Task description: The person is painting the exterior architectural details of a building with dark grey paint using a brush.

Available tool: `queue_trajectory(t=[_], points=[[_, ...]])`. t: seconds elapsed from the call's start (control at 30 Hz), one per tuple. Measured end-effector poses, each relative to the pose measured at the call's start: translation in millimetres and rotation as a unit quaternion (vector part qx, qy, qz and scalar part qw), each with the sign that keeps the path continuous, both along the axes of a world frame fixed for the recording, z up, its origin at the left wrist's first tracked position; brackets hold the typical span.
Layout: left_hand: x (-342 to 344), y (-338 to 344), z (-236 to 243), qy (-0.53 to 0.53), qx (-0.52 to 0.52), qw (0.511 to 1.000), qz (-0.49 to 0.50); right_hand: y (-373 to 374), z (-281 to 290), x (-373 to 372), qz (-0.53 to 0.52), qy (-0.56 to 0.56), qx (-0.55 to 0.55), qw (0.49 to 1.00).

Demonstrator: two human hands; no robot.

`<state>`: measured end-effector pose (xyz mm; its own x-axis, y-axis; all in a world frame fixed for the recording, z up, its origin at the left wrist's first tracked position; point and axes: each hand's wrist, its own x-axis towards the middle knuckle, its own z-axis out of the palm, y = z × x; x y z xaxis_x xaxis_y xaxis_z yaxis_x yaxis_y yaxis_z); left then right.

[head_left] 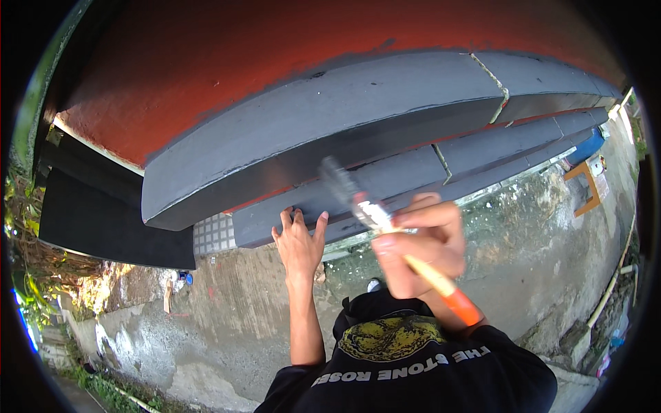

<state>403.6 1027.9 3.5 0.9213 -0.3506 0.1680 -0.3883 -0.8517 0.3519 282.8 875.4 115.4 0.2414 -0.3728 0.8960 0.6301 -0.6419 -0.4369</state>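
Note:
My right hand (425, 244) grips a paintbrush (441, 279) by its pale handle, which ends in orange. The brush slants up and left, and its bristles, smeared by motion, are in front of the grey ledges; whether they touch a surface I cannot tell. With fingers spread, my left hand (299, 246) rests on the near end of the lower grey ledge (399, 173) and holds nothing. Above it runs a wider upper grey ledge (323, 107), crossed by a rough pale seam on the right. Behind both rises a red wall (227, 79).
Left of the ledges hangs or stands a black panel (113, 213), near a small tiled patch (215, 235). Stained concrete ground (234, 316) lies below. At the far right are a blue container (585, 148) and a brown wooden frame (586, 196). Plants edge the left.

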Motion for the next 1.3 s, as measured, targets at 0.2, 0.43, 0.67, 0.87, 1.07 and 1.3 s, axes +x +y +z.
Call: queue_trajectory(t=[0.2, 0.43, 0.67, 0.87, 1.07, 1.3], points=[[0.0, 10.1, -1.1, -0.018, -0.04, 0.999, 0.005, -63.2, 7.0, -5.2, -0.279, 0.031, 0.004, 0.96], [-1.6, 2.0, 0.8, -0.017, -0.025, 1.0, 0.001, -52.9, 9.0, -22.7, -0.211, 0.024, -0.008, 0.977], [-1.7, 6.6, -4.6, -0.031, -0.029, 0.999, 0.001, -61.7, 12.7, -7.5, -0.273, 0.009, 0.105, 0.956], [-3.2, -1.4, -5.6, -0.043, -0.015, 0.999, -0.003, -14.0, 9.6, -8.0, -0.037, 0.048, -0.043, 0.997], [-4.5, 2.6, -6.2, -0.029, -0.026, 0.999, -0.001, -84.3, 1.4, -24.9, -0.378, 0.008, 0.036, 0.925], [-4.4, -1.5, -6.1, -0.041, -0.015, 0.999, -0.001, -47.6, -1.5, -9.3, -0.36, 0.091, -0.039, 0.928]])
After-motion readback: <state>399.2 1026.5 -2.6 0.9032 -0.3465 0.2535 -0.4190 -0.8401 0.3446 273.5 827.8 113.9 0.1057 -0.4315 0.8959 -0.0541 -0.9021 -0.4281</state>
